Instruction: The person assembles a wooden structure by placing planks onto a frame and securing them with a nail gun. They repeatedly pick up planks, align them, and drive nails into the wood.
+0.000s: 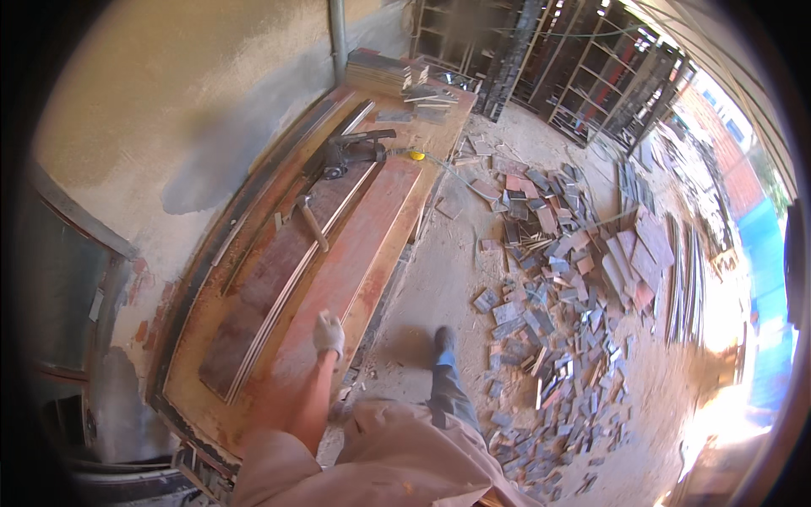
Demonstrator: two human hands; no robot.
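Note:
My left hand [328, 335], in a pale work glove, is over the near end of a long reddish board [372, 228], by its right edge. Its fingers look curled closed; whatever they may hold is hidden, and I cannot tell whether the hand touches the board. My right hand is out of view. Beyond, a hammer [312, 223] with a wooden handle lies across a stack of dark brown planks [262, 296]. Farther back sit a black power tool [346, 152] and a small yellow object [417, 155] beside it.
The boards rest on a low wooden worktable [187, 384] along a stained wall [169, 110]. Stacked panel pieces [380, 74] stand at its far end. A wide heap of wood offcuts [557, 287] covers the floor to the right. Dark panels on frames [583, 76] stand behind.

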